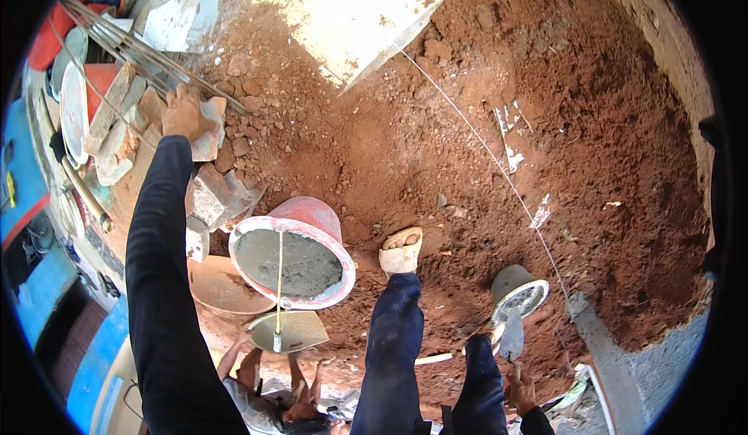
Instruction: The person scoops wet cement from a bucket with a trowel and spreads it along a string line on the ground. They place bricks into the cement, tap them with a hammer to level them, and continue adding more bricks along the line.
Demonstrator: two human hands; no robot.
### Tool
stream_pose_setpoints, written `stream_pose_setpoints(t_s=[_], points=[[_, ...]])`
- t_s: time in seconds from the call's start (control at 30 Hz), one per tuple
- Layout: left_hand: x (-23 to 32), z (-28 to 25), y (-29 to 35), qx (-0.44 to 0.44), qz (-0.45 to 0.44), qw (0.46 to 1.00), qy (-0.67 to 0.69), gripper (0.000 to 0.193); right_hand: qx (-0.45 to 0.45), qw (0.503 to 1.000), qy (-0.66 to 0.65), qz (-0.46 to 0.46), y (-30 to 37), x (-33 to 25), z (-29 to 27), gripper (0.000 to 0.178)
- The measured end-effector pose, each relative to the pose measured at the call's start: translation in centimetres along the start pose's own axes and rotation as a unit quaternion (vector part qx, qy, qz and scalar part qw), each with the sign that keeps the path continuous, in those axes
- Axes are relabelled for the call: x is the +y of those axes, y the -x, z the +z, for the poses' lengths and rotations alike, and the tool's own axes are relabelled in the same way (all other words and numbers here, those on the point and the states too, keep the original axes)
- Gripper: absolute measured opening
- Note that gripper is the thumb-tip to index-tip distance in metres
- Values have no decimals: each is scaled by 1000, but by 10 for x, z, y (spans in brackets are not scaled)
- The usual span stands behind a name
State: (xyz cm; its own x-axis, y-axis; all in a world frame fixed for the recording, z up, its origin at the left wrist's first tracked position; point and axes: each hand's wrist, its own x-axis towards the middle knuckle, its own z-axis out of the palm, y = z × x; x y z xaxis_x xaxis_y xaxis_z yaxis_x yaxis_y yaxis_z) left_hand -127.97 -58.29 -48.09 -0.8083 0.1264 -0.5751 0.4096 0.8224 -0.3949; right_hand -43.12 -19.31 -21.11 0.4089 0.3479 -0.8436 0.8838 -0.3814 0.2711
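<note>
Red earth (389, 162), loose and crumbly, covers most of the ground, with a rough wall (662, 26) bending along its right edge and a cluttered stack of rubble blocks (114, 111) and thin rods (160, 59) by its left edge. A white string (467, 124) runs across the soil from a pale slab (343, 14) at the upper edge toward the lower right corner; being drawn so straight, it probably serves as a guide line.

The large red bucket (315, 215) leans so that its mouth, full of grey mortar (292, 267), faces the person, which seems to keep the mix easy to reach. A smaller bucket (506, 283) stands between the string and the person's legs, likely for handy scooping.

The left hand (185, 114) stretches far forward, its fingers curled over a block (209, 129) beside the stack; its underside is hidden. The right hand (520, 388), low near the legs, is closed round a trowel (511, 337) by the handle, leaving the blade free and pointing at the small bucket's rim. So the block lies directly under the left hand, well apart from the right, with the red bucket between them.
</note>
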Motion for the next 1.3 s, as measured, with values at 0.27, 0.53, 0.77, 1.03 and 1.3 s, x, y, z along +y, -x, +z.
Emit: stream_pose_setpoints(t_s=[0.27, 0.53, 0.77, 1.03, 1.3], points=[[-11, 23, 40, 53, 230, 972, -2, 75, -65, 997, -14, -49, 50, -7, 18, 34], [43, -57, 162, 128, 259, 940, 182, 70, -118, 978, -169, 23, 71, 78, -13, 40], [247, -156, 428, 16, 322, 851, 414, 61, -261, 798, -544, -17, 61, 173, -67, 39], [509, -201, 813, -257, 286, 714, 585, 52, -243, 639, -728, -56, -29, 326, -210, 36], [750, -211, 954, -258, 415, 704, 516, 57, -38, 650, -756, 66, -155, 555, -303, 25]])
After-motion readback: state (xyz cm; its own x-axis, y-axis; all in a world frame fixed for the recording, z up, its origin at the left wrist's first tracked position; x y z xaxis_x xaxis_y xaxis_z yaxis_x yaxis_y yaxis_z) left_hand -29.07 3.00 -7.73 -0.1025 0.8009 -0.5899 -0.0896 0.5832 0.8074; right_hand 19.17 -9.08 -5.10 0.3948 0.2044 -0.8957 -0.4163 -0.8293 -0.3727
